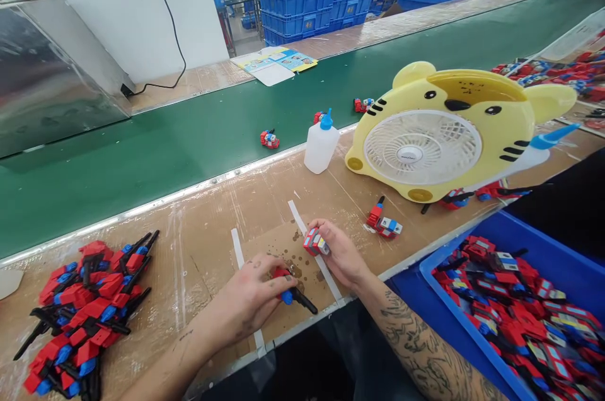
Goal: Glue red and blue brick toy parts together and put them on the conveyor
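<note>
Red plastic shows in both hands, above a brown desk (198, 231). The left hand (255, 294) has its fingers closed over a red-and-blue part (287, 297) whose black barrel points towards 4 o'clock; whether the part rests on the desk I cannot tell. The right hand (343, 256) pinches a red-and-white block (312, 242) between thumb and fingers, just beside the left at its 2 o'clock. Dark wet spots (302, 259) dot the desk between the hands, and two white strips (237, 248) flank that patch.

Clockwise from the hands: a white bottle (321, 150) with a blue cap stands upright near 12 o'clock, at the desk's far edge. At 1 to 2 o'clock a yellow fan (510, 104) leans back, and nearer, at 2, lies a loose toy (385, 224). A blue bin (467, 333) full of red pieces sits at 4. At 9 a pile (94, 306) of red, blue and black parts covers the desk. Beyond the desk, a green belt (189, 136) carries another toy (270, 139) at 12 o'clock.
</note>
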The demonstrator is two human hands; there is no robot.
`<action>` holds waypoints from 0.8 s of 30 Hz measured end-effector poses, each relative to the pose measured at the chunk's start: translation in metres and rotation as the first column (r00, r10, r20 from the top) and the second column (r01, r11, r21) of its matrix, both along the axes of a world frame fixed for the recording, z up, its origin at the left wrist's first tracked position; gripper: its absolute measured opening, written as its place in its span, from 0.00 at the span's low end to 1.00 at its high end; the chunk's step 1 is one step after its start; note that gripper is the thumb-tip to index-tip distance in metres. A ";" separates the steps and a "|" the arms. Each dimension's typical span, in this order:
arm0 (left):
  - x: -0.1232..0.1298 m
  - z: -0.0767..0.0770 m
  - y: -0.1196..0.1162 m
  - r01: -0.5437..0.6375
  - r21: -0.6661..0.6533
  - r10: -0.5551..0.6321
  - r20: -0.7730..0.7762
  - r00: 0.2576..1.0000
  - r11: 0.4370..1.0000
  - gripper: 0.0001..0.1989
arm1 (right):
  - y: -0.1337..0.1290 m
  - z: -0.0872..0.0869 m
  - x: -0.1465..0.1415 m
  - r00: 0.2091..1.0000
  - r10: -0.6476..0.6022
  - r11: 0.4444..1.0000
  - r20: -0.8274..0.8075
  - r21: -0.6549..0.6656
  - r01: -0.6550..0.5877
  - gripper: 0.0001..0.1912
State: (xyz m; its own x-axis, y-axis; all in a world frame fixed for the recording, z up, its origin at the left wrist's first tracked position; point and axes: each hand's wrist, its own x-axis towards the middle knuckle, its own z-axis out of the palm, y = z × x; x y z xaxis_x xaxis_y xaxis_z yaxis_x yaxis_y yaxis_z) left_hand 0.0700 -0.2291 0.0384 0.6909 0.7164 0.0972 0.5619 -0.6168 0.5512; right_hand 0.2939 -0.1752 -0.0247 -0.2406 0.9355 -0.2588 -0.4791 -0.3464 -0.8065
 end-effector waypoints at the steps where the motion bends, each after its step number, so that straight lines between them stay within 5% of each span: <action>1: -0.002 -0.003 0.000 -0.077 -0.085 0.085 0.098 0.991 0.993 0.18 | -0.001 0.002 -0.002 1.000 -0.005 1.000 -0.016 -0.004 0.004 0.23; 3: -0.003 -0.012 -0.002 -0.234 -0.280 0.315 0.293 0.903 0.931 0.16 | -0.003 0.006 -0.007 0.998 -0.030 0.999 -0.048 -0.021 0.029 0.23; 6: 0.004 -0.021 -0.003 -0.325 -0.570 0.625 0.475 0.620 0.755 0.16 | -0.004 0.012 -0.018 0.993 -0.064 0.998 -0.096 -0.028 0.062 0.25; 10: 0.018 -0.022 -0.006 -0.255 -0.708 0.740 0.546 0.394 0.658 0.19 | -0.006 0.022 -0.031 0.986 -0.058 0.998 -0.158 0.010 0.061 0.28; 24: 0.013 -0.019 -0.017 -0.237 -0.725 0.761 0.598 0.251 0.647 0.20 | -0.009 0.035 -0.035 0.977 -0.035 0.999 -0.209 -0.033 0.028 0.26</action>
